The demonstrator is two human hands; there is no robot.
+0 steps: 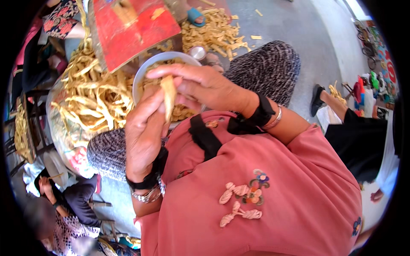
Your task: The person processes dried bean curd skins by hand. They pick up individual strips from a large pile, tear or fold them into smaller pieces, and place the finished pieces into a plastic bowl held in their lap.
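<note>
A pale yellow dried strip (169, 99) stands roughly upright between my two hands, above a white bucket (137, 81). My left hand (145, 123) grips it from the left side, fingers closed along it. Around its upper end, my right hand (205, 83) closes from the right, with its index finger stretched over the top. Cut pieces (183, 112) of the same yellow stuff lie inside the bucket, partly hidden by my hands. The bucket sits between my knees.
Left of the bucket lies a large heap of long yellow strips (98, 98). A red board (136, 32) stands ahead. Beyond it, short pieces (213, 32) are spread on the floor, near a blue slipper (196, 17) and a metal cup (197, 53). Other people sit at left and right.
</note>
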